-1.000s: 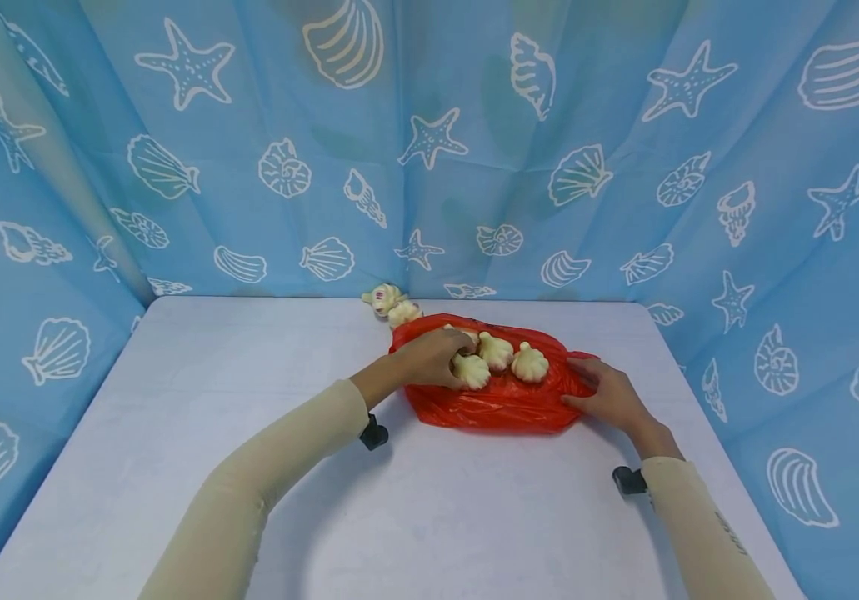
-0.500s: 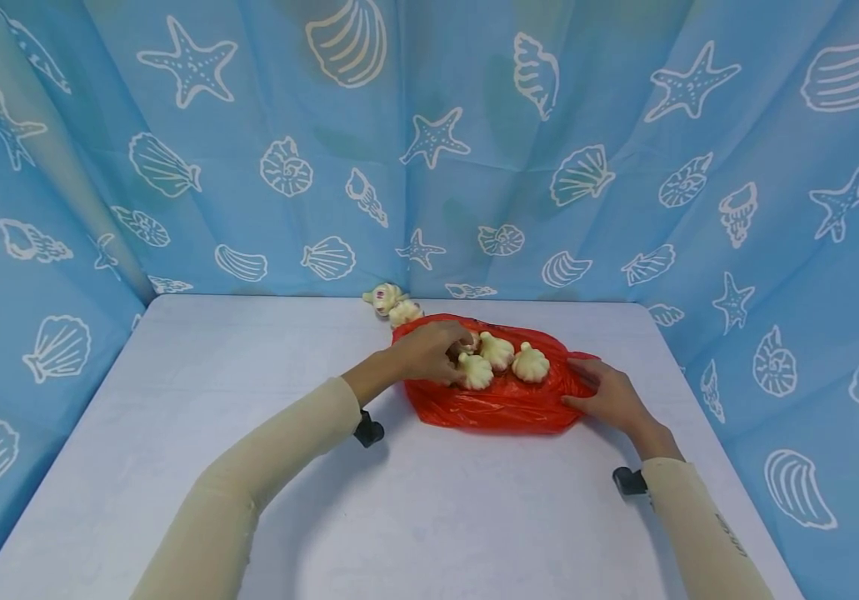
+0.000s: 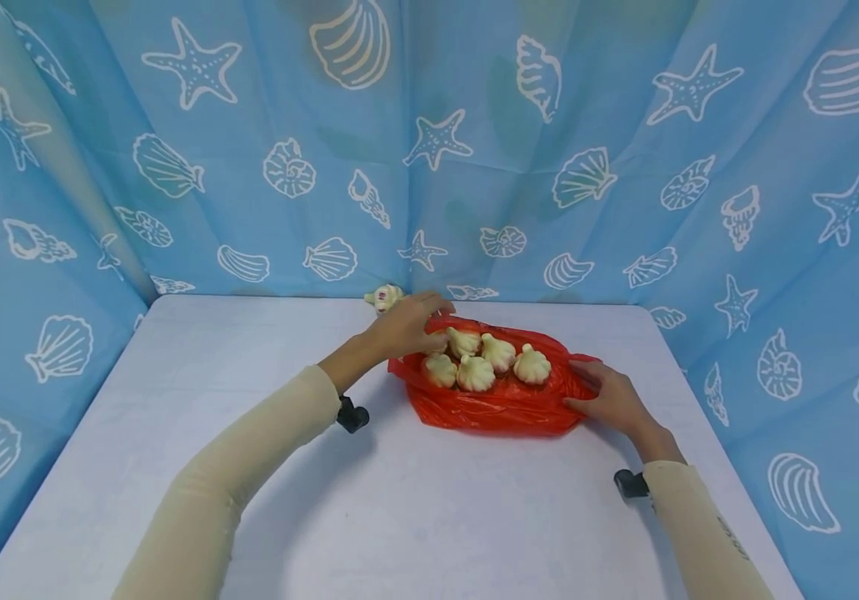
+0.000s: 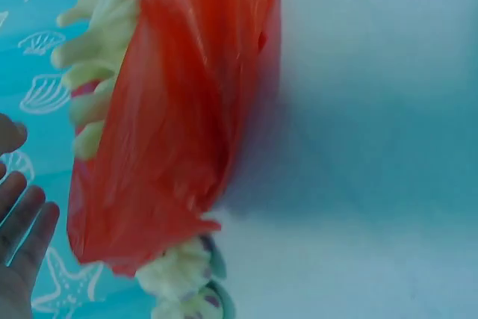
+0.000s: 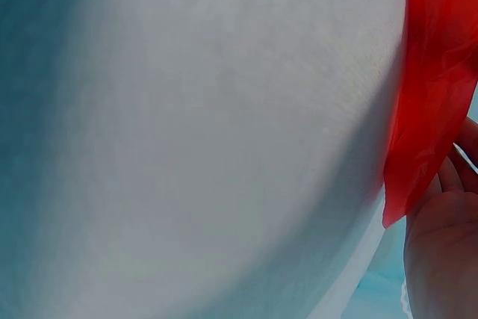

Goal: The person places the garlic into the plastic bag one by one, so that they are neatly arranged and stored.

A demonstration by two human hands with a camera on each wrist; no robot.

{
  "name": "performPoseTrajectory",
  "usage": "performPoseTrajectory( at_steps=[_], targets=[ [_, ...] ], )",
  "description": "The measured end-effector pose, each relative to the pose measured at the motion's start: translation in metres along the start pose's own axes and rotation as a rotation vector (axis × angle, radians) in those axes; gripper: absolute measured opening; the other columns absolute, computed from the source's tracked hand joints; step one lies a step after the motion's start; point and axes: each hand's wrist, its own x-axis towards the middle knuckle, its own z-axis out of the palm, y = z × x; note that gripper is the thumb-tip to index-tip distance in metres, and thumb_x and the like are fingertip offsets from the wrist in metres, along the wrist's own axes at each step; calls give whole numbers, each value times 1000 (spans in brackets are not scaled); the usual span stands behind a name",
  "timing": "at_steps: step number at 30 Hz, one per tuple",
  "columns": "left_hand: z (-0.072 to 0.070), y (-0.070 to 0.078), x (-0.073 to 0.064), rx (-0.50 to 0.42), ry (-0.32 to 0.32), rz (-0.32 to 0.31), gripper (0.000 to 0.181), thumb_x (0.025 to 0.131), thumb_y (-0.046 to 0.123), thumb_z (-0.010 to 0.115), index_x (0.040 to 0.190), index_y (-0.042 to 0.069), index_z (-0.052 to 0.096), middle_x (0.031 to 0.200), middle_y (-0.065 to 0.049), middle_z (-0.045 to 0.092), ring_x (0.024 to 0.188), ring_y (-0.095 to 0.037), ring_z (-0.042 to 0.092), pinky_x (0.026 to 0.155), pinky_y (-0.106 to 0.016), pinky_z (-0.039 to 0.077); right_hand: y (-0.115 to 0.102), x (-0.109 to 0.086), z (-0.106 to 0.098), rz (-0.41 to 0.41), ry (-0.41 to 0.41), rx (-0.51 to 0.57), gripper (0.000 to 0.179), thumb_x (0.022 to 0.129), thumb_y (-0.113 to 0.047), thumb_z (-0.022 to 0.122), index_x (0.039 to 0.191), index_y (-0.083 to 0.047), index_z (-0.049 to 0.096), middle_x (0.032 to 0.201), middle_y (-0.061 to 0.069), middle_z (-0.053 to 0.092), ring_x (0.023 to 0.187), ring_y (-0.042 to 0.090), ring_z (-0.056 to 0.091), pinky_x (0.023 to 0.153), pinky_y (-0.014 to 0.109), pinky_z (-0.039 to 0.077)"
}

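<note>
A red plastic bag lies open on its base, with several garlic bulbs showing in its mouth. My left hand is over the bag's left end, its fingers stretched out and holding nothing; in the left wrist view the fingers are spread apart. At the right end, my right hand holds the bag's edge between thumb and fingers. Outside the bag at its left are two more garlic bulbs, one garlic bulb touching the bag and another garlic bulb behind my left hand.
The white table ends just behind the bag. A blue curtain with shell and starfish prints hangs at the back and along both sides.
My left hand has come away from the bulbs in the bag, moving left and back towards the loose garlic, uncovering more bulbs. The right hand stays at the bag's right end.
</note>
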Motion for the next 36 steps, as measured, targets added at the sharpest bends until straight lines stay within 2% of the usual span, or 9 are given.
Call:
performPoseTrajectory(
  at_steps=[5, 12, 15, 19, 23, 26, 28, 33, 36],
  targets=[
    [-11, -11, -4, -19, 107, -21, 43, 86, 19, 75, 124, 9, 59, 115, -7, 61, 101, -23, 60, 81, -29, 54, 0, -1, 1, -8, 6, 10, 89, 74, -29, 86, 148, -11, 40, 145, 16, 44, 130, 40, 42, 87, 48, 53],
    [-17, -37, -8, -165, 221, -183, 42, 86, 19, 73, 123, 5, 59, 111, -12, 62, 94, -22, 61, 80, -34, 55, 1, 0, 1, -2, 3, 19, 89, 74, -29, 86, 148, -10, 40, 145, 16, 44, 130, 40, 42, 87, 48, 53],
    [-18, -50, -13, -179, 276, -248, 39, 86, 19, 72, 119, 1, 61, 109, -15, 63, 91, -25, 61, 78, -36, 56, 1, 0, 1, -4, 1, 23, 89, 74, -29, 86, 148, -9, 40, 144, 17, 45, 130, 40, 42, 87, 49, 53],
    [-15, -66, -20, -190, 351, -380, 31, 88, 20, 66, 110, -1, 63, 102, -14, 65, 88, -27, 62, 76, -38, 55, 1, 0, 1, -1, -2, 32, 89, 74, -29, 86, 148, -10, 41, 145, 16, 45, 130, 40, 42, 87, 49, 53],
    [-10, -74, -22, -234, 365, -571, 33, 92, 28, 61, 110, 1, 63, 105, -14, 65, 94, -29, 61, 82, -41, 53, 2, 2, -1, 6, 2, 29, 89, 73, -29, 87, 147, -10, 41, 144, 15, 45, 130, 39, 42, 87, 49, 53],
    [-9, -75, -21, -353, 334, -711, 41, 95, 35, 57, 118, 1, 60, 112, -15, 61, 100, -31, 59, 86, -44, 52, 3, 3, -2, 8, 5, 25, 89, 73, -30, 87, 147, -11, 41, 144, 15, 45, 130, 39, 42, 87, 49, 53],
    [-8, -77, -19, -476, 321, -780, 48, 96, 38, 55, 123, -1, 57, 117, -17, 59, 103, -33, 60, 87, -44, 53, 3, 3, -3, 12, 5, 30, 89, 73, -30, 87, 147, -11, 41, 145, 15, 44, 130, 39, 42, 87, 49, 53],
    [-6, -85, -16, -788, 307, -893, 62, 99, 43, 47, 136, -7, 44, 128, -23, 54, 111, -36, 59, 89, -44, 53, 4, 2, -1, 10, -6, 45, 89, 74, -30, 86, 148, -12, 40, 146, 15, 44, 131, 39, 41, 87, 48, 53],
    [-4, -90, -15, -880, 278, -932, 67, 99, 45, 44, 143, -6, 37, 132, -24, 53, 113, -37, 60, 92, -43, 52, 4, 2, 0, 10, -8, 47, 89, 75, -30, 86, 148, -11, 40, 146, 15, 44, 131, 39, 41, 87, 47, 53]
  ],
)
